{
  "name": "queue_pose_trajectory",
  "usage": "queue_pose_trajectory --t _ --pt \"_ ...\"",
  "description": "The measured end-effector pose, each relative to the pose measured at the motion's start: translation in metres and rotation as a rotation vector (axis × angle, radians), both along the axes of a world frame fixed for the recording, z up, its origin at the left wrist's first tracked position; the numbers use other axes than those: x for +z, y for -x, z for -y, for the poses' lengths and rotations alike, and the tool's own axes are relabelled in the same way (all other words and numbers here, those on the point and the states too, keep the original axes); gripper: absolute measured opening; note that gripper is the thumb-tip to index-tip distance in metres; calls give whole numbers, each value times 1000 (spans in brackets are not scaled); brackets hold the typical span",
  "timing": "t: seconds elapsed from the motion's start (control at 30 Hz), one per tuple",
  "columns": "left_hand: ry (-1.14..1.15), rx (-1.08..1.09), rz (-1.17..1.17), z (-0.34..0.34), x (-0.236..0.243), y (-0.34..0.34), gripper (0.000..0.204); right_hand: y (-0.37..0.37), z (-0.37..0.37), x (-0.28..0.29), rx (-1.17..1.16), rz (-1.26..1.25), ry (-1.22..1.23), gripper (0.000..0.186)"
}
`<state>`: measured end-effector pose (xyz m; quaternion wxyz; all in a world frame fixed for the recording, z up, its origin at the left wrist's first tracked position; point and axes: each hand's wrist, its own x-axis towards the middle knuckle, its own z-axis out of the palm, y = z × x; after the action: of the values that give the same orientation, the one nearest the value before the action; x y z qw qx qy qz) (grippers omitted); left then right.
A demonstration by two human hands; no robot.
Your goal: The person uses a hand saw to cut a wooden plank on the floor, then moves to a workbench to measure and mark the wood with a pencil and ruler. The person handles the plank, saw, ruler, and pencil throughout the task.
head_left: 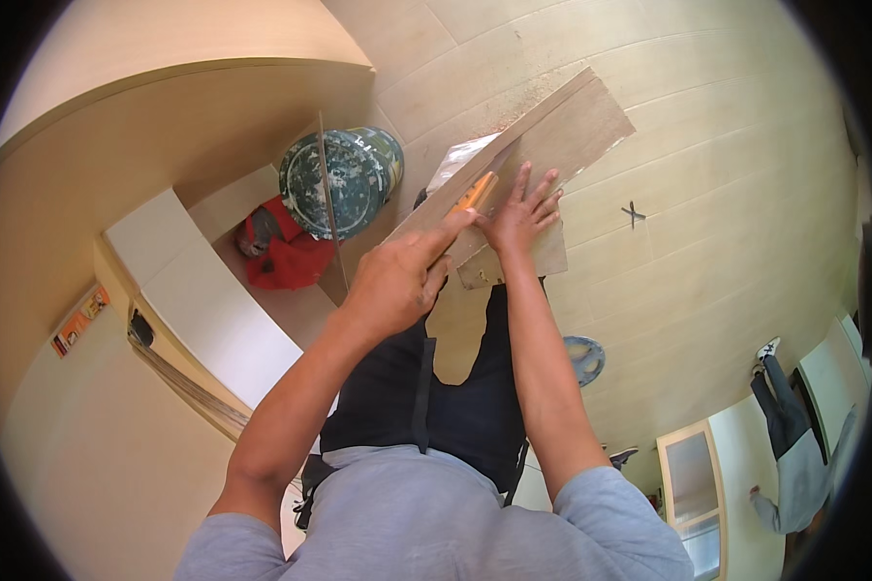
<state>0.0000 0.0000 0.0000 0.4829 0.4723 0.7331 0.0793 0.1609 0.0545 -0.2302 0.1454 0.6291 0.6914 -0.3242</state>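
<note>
A long thin wooden board [586, 111] lies diagonally in front of me, over a shorter piece of board [547, 252]. My left hand [402, 271] is closed on an orange hand tool [477, 194] along the board's left side, index finger extended along it; the tool's working end is unclear. My right hand [518, 218] presses on the board with fingers spread, its thumb close to the tool. Behind the board is a pale crumpled item [452, 157], partly hidden, and some sawdust lies on the tiles.
A paint-spattered dark green bucket [305, 179] stands left, beside a red bag [281, 261]. White-topped step [199, 281] and beige walls line the left. A grey disc [581, 358] lies right, near spacer crosses [633, 214] on the tiled floor. Another person [794, 465] stands lower right near a framed cabinet [693, 494].
</note>
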Motion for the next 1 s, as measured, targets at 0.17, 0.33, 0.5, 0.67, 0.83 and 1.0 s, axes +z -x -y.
queue_pose_trajectory --t 0.17,0.33,0.5,0.67,0.83,1.0 --pt "-46 -6 73 21 -23 1 63 7 -9 7 -2 90 188 161" --pt "31 -74 -15 67 84 8 70 10 -11 10 -11 114 249 166" --pt "148 -77 -50 70 78 21 68 8 -9 1 -12 93 245 166" --pt "-62 14 83 -29 -84 -10 67 6 -7 -1 2 126 229 164" --pt "26 -42 -22 33 -11 -6 67 11 -6 -2 13 151 214 165" --pt "206 -71 -9 43 103 22 65 8 -6 5 9 146 286 166"
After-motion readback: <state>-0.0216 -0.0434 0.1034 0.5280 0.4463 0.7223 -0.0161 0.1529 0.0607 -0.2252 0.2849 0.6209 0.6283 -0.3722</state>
